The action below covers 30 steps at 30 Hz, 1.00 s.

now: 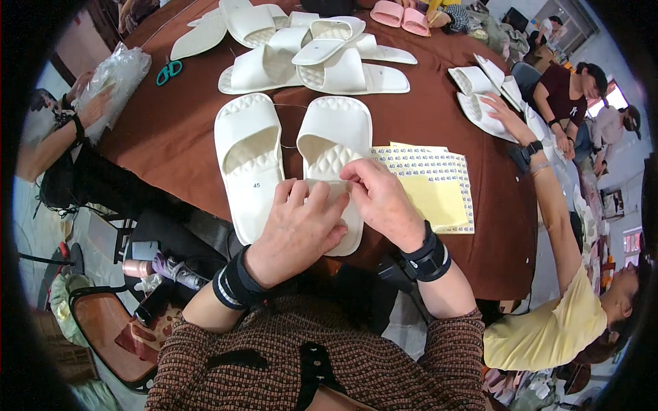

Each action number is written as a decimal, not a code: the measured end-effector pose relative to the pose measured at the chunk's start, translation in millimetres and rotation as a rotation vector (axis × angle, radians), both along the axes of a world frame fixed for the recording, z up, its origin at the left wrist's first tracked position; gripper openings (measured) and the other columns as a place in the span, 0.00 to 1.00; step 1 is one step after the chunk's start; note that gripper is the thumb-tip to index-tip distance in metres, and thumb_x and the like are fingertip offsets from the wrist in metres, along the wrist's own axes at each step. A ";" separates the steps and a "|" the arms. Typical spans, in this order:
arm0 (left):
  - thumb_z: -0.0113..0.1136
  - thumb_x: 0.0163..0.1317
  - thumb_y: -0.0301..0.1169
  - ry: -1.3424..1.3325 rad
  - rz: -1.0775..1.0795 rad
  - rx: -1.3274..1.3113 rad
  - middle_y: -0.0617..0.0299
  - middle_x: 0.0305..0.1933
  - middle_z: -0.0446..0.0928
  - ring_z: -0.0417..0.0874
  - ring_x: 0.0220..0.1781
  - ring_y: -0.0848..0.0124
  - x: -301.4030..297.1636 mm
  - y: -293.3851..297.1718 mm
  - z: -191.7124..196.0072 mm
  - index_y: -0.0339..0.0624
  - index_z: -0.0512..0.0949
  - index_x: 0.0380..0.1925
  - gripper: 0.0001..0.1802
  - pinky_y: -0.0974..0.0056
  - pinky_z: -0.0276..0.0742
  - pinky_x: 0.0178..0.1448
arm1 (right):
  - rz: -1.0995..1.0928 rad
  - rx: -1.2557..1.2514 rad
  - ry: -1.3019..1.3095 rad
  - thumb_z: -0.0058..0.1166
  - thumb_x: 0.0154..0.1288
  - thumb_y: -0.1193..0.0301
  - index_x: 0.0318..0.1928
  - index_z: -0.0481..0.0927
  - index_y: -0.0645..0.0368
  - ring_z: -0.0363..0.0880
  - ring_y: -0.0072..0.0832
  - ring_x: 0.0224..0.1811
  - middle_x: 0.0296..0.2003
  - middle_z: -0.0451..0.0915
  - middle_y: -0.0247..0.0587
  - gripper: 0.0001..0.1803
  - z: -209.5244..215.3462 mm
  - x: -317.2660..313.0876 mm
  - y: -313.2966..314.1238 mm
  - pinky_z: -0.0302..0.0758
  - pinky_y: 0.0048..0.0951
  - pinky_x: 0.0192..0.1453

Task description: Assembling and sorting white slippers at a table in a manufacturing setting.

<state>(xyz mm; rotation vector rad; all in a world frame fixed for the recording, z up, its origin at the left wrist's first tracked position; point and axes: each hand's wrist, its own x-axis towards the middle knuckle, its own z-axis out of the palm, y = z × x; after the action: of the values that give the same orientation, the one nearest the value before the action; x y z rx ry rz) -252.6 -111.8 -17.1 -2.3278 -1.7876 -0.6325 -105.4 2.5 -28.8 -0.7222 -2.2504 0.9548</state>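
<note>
Two white slippers lie side by side in front of me, toes pointing away: a left slipper (248,130) with a small printed mark on its insole, and a right slipper (336,127). My left hand (298,226) rests over the right slipper's insole, fingers spread and slightly bent. Above that same insole, my right hand (384,202) has thumb and forefinger pinched together near the left fingertips. Whatever lies in the pinch is too small or hidden to make out. Beside my right hand, yellow sticker sheets (432,192) printed with rows of small labels lie on the table.
More white slippers (322,61) are piled at the far side of the brown-covered table (178,130). Green-handled scissors (168,72) lie far left, near a person's hands with a plastic bag (123,79). At right, another person's hand reaches white slippers (480,103). Pink slippers (401,17) sit farther back.
</note>
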 end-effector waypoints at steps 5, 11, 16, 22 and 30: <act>0.65 0.52 0.39 0.007 0.007 0.006 0.58 0.42 0.68 0.71 0.46 0.59 1.7 -1.8 -1.4 0.46 0.75 0.52 0.26 0.55 0.66 0.53 | -0.014 0.081 -0.006 0.49 0.60 0.83 0.40 0.75 0.65 0.79 0.42 0.40 0.36 0.78 0.49 0.08 -1.6 0.4 -0.6 0.76 0.36 0.44; 0.65 0.52 0.38 0.015 -0.013 0.003 0.59 0.42 0.68 0.70 0.46 0.59 1.6 -3.9 0.1 0.46 0.75 0.51 0.25 0.55 0.66 0.53 | -0.005 0.071 0.024 0.49 0.61 0.78 0.38 0.76 0.63 0.76 0.49 0.43 0.38 0.78 0.51 0.06 -3.8 0.3 -2.6 0.73 0.43 0.48; 0.65 0.51 0.38 0.012 -0.018 0.017 0.59 0.41 0.69 0.72 0.45 0.60 3.4 -3.9 2.9 0.45 0.77 0.46 0.21 0.55 0.67 0.53 | 0.010 0.100 0.032 0.49 0.60 0.80 0.39 0.76 0.62 0.77 0.46 0.43 0.38 0.78 0.49 0.07 -8.2 -0.1 0.3 0.75 0.40 0.47; 0.66 0.50 0.37 0.004 -0.033 0.001 0.59 0.42 0.69 0.71 0.46 0.59 3.8 -2.2 4.3 0.43 0.78 0.46 0.21 0.55 0.68 0.53 | 0.009 0.130 0.058 0.49 0.60 0.79 0.39 0.76 0.62 0.77 0.45 0.42 0.38 0.78 0.48 0.07 -10.1 1.7 3.6 0.75 0.39 0.47; 0.64 0.53 0.36 -0.005 0.000 0.050 0.59 0.42 0.69 0.70 0.45 0.60 3.5 -5.9 -4.1 0.46 0.77 0.50 0.23 0.54 0.66 0.52 | -0.010 0.067 0.039 0.50 0.60 0.78 0.38 0.77 0.64 0.79 0.45 0.40 0.36 0.79 0.49 0.06 -6.7 -0.4 3.0 0.75 0.38 0.44</act>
<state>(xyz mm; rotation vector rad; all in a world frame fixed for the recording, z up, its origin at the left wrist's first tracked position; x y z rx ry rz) -249.1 -117.7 -21.1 -2.2964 -1.7531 -0.6748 -105.7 5.5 -35.5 -0.6783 -2.2315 0.8770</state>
